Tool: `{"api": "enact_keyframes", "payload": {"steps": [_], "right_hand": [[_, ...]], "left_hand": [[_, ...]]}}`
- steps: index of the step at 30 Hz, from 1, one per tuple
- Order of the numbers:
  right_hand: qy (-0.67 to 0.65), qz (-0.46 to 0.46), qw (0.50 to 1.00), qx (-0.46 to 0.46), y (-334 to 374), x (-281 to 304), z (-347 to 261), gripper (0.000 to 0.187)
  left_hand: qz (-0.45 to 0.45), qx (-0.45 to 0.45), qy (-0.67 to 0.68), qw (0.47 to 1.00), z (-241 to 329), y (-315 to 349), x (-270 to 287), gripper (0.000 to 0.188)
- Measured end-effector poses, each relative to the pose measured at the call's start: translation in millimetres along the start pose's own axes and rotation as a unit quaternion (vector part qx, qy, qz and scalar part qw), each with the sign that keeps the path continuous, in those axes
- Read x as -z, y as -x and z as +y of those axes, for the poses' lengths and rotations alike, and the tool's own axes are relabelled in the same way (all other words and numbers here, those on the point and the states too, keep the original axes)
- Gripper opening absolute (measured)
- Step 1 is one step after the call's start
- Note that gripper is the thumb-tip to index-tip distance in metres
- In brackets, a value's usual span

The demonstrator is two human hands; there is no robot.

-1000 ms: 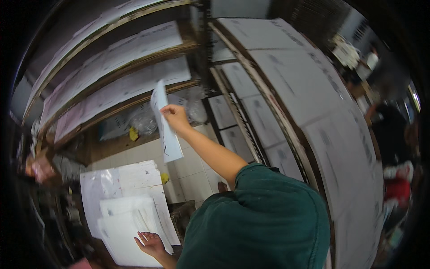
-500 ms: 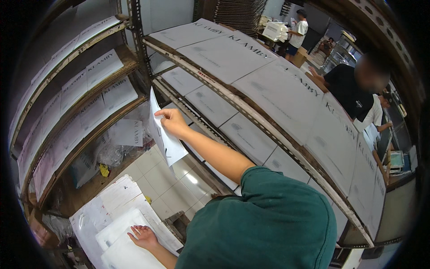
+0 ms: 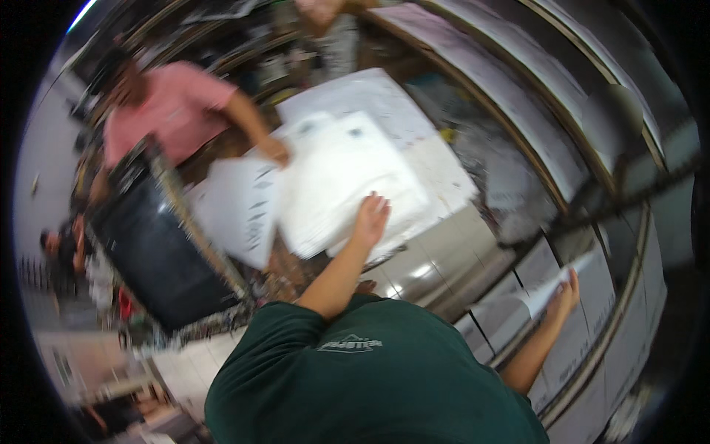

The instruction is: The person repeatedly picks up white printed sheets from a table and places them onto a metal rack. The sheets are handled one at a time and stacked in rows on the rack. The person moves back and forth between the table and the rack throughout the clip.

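My left hand (image 3: 373,216) reaches over a stack of white sheets (image 3: 347,177) with its fingers stretched out. It holds nothing that I can see. The fingertips are at the stack's near right edge; blur hides whether they touch. On the right, my right hand (image 3: 563,297) grips the end of a thin white sheet (image 3: 534,294), which curls up from the hand. This sheet is over the rack (image 3: 629,300), whose level there bears other white printed sheets.
Across the stack, a person in a pink shirt (image 3: 177,103) has a hand by another printed sheet (image 3: 240,203). A dark framed screen (image 3: 159,237) stands tilted at left. Shelves (image 3: 510,111) of sheets curve along the upper right, with crumpled clear plastic (image 3: 488,163) below them.
My view has swung to the left, bringing the person in pink and the dark screen into sight. The sheet in my right hand has gone from upright to low over the rack.
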State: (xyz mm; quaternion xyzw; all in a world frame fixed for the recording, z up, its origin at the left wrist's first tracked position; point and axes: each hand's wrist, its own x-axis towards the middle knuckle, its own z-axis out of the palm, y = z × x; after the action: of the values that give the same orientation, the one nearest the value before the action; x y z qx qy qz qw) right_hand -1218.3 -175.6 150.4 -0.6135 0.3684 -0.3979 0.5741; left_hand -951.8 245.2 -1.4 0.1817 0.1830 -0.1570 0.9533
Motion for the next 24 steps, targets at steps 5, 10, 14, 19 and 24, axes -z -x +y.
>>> {"api": "enact_keyframes", "payload": {"steps": [5, 10, 14, 19, 24], "right_hand": [[0.03, -0.045, 0.998, -0.045, -29, -5, 29, 0.043], [0.011, -0.118, 0.993, 0.014, -42, -46, 25, 0.041], [0.052, -0.127, 0.988, 0.07, -20, -64, -21, 0.04], [0.115, -0.123, 0.983, 0.076, -1, -65, -68, 0.042], [0.287, -0.131, 0.933, 0.17, -14, -92, -115, 0.047]], "left_hand": [[0.054, -0.016, 0.11, 0.992, 19, 21, -16, 0.07], [0.02, -0.044, -0.21, 0.976, 8, 13, 4, 0.041], [0.078, -0.291, -0.79, 0.534, 29, 35, -51, 0.02], [0.071, -0.165, -0.926, 0.331, 74, -51, -75, 0.044], [-0.017, -0.228, -0.926, 0.299, 72, -161, 69, 0.088]]}}
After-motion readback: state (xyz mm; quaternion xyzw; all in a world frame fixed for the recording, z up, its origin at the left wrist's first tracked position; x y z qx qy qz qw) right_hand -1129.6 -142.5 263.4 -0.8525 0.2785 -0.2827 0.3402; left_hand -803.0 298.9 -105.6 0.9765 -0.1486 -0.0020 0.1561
